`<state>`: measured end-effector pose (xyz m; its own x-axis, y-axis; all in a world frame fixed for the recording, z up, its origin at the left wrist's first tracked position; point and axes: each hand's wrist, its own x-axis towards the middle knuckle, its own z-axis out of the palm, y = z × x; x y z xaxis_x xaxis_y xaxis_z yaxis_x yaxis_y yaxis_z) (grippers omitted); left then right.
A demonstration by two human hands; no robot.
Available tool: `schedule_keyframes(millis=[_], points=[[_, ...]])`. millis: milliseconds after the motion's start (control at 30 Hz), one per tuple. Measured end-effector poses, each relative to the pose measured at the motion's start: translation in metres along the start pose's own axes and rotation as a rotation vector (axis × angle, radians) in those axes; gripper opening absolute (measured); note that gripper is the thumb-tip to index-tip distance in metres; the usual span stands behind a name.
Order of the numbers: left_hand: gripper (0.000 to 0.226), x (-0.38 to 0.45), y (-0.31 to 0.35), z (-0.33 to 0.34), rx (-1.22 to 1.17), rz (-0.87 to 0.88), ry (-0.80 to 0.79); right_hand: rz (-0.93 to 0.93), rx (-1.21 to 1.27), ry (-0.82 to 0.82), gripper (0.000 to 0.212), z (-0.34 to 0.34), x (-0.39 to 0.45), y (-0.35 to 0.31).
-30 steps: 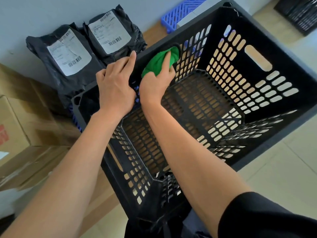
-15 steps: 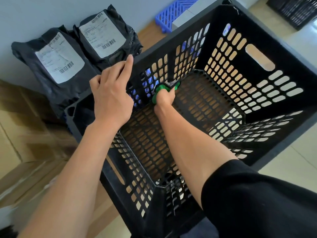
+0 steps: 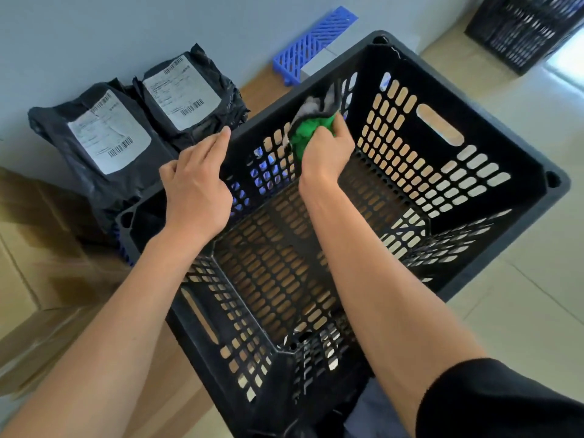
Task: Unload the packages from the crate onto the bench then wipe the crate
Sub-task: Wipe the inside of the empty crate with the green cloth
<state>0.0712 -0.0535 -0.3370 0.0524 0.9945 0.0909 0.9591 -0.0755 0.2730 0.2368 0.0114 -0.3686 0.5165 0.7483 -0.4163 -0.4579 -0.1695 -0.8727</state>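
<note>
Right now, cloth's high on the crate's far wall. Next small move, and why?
Probably drag the green cloth sideways along that wall: the right hand presses it near the crate rim, the left hand steadies the rim, and both packages are already out.

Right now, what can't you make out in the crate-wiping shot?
- Head view: left hand fingertips, behind the crate rim.
- Green cloth: partly hidden by right hand, motion-blurred.
- Package labels: print too small.
- Crate's near wall: cut off by the bottom edge.
</note>
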Motion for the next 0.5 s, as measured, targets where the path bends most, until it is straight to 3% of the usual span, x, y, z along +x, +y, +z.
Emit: schedule_keyframes(millis=[167, 333, 500], points=[[0.071, 0.032, 0.038, -0.004, -0.068, 0.051, -0.029, -0.056, 0.063, 0.033, 0.065, -0.005, 0.029, -0.026], [0.065, 0.075, 0.089, 0.011, -0.109, 0.13, -0.075, -0.028, -0.128, -0.043, 0.073, -0.003, 0.041, -0.019], [0.065, 0.088, 0.098, 0.027, -0.137, 0.121, -0.042, -0.055, -0.184, 0.012, 0.051, 0.005, 0.045, -0.003]])
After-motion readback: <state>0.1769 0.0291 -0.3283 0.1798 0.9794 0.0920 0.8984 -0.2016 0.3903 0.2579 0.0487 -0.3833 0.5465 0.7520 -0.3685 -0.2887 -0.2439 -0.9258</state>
